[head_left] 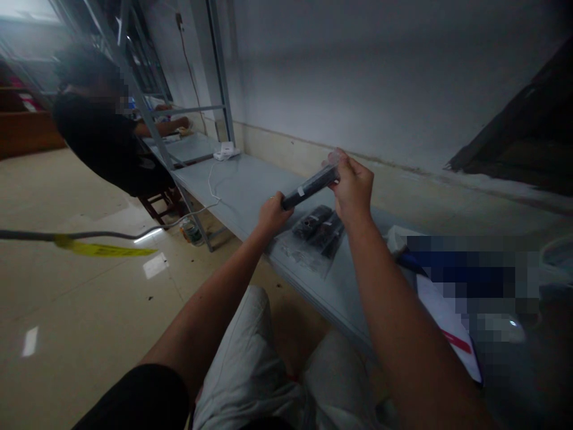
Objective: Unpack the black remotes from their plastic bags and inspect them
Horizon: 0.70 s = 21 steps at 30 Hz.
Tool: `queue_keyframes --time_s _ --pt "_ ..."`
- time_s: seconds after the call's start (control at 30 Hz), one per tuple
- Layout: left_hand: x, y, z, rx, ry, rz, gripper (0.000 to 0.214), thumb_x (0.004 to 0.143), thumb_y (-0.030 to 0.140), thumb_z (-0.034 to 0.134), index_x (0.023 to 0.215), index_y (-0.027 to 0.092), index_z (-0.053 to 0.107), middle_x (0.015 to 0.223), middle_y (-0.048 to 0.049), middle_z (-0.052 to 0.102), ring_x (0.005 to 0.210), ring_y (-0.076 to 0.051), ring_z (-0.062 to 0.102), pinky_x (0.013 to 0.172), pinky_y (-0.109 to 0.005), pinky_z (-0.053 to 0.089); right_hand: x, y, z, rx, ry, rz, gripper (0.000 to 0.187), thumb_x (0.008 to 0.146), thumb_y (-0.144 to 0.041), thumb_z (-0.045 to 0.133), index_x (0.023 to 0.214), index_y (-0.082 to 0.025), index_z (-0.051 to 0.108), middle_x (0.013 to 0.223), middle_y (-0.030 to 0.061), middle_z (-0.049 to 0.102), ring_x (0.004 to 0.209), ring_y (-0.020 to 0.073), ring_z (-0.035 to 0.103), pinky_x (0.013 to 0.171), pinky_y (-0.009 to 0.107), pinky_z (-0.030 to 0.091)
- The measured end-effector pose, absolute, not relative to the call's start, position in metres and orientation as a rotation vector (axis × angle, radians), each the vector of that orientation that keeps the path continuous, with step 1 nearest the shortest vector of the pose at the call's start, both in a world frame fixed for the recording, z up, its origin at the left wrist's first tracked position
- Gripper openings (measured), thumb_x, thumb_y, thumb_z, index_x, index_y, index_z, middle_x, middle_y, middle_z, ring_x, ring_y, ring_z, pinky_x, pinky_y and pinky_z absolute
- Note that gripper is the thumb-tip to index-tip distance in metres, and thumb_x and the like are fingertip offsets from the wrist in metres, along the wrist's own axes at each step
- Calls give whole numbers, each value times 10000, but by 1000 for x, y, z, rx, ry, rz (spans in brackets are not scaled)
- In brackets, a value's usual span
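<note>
Between my two hands is a long dark cylinder in clear plastic wrap (310, 187), with a small white label on its side. My left hand (274, 214) is closed round its lower left end. At the upper right end, my right hand (353, 184) grips it, with some clear plastic bunched at the fingertips. The cylinder is tilted, right end higher, above the table. Below it lie several similar dark cylinders in clear plastic bags (313, 224), near the table's front edge. What exactly the cylinder is, I cannot make out.
The grey table (250, 179) runs along the wall. A white power strip (226, 151) with a cord lies at its far end. A cable with a yellow tag (107, 248) crosses at left. A co-worker (102, 131) sits beyond the metal frame. White papers (441, 316) lie at right.
</note>
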<state>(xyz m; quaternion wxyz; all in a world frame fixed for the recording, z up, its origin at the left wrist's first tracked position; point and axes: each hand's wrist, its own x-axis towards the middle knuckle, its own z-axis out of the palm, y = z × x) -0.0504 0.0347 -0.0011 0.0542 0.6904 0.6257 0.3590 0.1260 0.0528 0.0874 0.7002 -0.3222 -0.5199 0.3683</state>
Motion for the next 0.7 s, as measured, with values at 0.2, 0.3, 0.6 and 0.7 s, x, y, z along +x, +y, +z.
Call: queue_keyframes --time_s 0.2,0.3,0.6,0.7 --pt "-51 35 -2 2050 1837 1197 255 819 335 679 1007 211 559 975 -87 670 887 -227 609 788 -337 435 127 56 96 -687 -1096 862 444 898 -555 560 1172 -223 669 1049 52 709 1010 192 717 764 330 612" --pt "-52 35 -2 2036 1784 1236 265 809 323 681 1009 200 558 961 -89 666 872 -224 605 784 -340 440 126 59 97 -652 -1023 901 449 920 -552 521 1218 -231 622 1137 66 688 1059 189 710 815 346 614" --pt "-53 32 -2 2042 1736 1271 367 816 309 671 1129 199 513 982 -82 652 880 -205 610 773 -312 435 102 64 57 -836 -982 1031 406 854 -533 641 1040 -174 610 990 80 725 881 189 730 752 338 614" --pt "-54 32 -2 1972 1825 1321 484 796 325 700 1203 196 471 1065 -106 633 936 -219 610 793 -318 435 108 64 57 -863 -971 1055 475 951 -581 449 1095 -157 609 979 113 744 875 204 741 735 362 615"
